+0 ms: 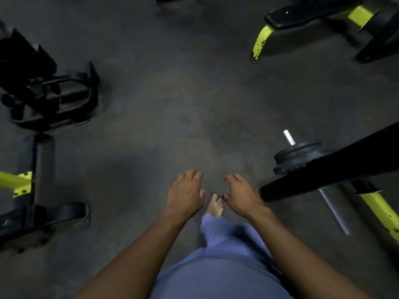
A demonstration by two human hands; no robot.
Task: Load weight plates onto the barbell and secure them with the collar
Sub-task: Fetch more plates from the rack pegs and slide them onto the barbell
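Observation:
A steel barbell (333, 209) lies on the dark floor at the right, its bare end (288, 137) pointing up and away. Black weight plates (299, 155) sit on its sleeve, partly hidden behind a black machine beam (336, 167). No collar shows. My left hand (185, 194) and my right hand (243, 195) hover side by side over the floor at centre, palms down, fingers apart, both empty. My right hand is about a hand's width left of the beam's tip.
A black rack with plates (54, 98) stands at the left, with a yellow-and-black frame (19, 184) below it. A yellow-legged bench (302, 18) is at the top right. A yellow strut (380, 214) runs at the lower right. My bare foot (216, 205) shows between my hands.

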